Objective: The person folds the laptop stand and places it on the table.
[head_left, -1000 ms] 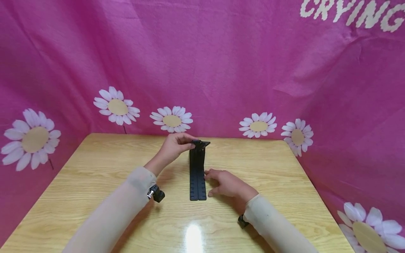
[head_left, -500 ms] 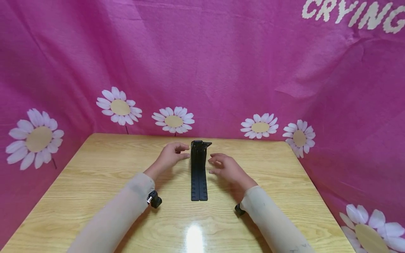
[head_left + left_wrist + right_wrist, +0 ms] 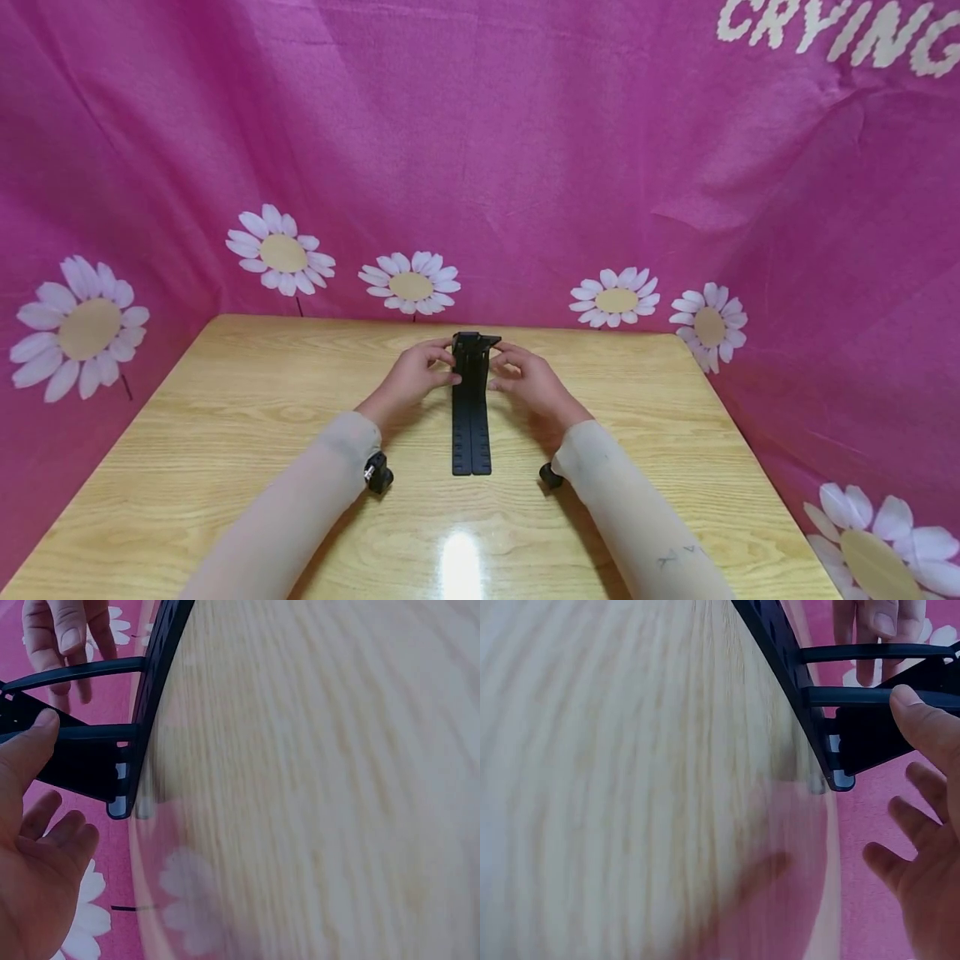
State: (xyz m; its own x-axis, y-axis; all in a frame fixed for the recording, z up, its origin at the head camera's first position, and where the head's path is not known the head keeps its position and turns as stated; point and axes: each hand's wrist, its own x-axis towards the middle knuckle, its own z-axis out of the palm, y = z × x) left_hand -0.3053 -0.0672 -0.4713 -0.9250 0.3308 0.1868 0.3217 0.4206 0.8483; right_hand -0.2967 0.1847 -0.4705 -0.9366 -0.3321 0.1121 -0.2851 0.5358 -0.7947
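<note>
A black folding stand (image 3: 471, 433) with a notched double-rail base stands on the table, its upright part at the far end and a small ledge on top. My left hand (image 3: 408, 383) holds the upright from the left, and my right hand (image 3: 536, 383) holds it from the right. In the left wrist view the left thumb (image 3: 34, 746) lies on a strut of the stand, and the other fingers spread below. The right wrist view has the right thumb (image 3: 911, 705) on the matching strut (image 3: 847, 696). The index fingers are partly hidden behind the stand.
The wooden table (image 3: 225, 467) reaches back to a pink cloth (image 3: 487, 150) printed with daisies, which also hangs at both sides. A small black camera (image 3: 378, 473) sits on the left wrist, another (image 3: 551, 475) on the right.
The left hand left the stand's top, moved lower and took hold of its left side. The right hand moved up from the base to the upright's right side. The stand stayed in place.
</note>
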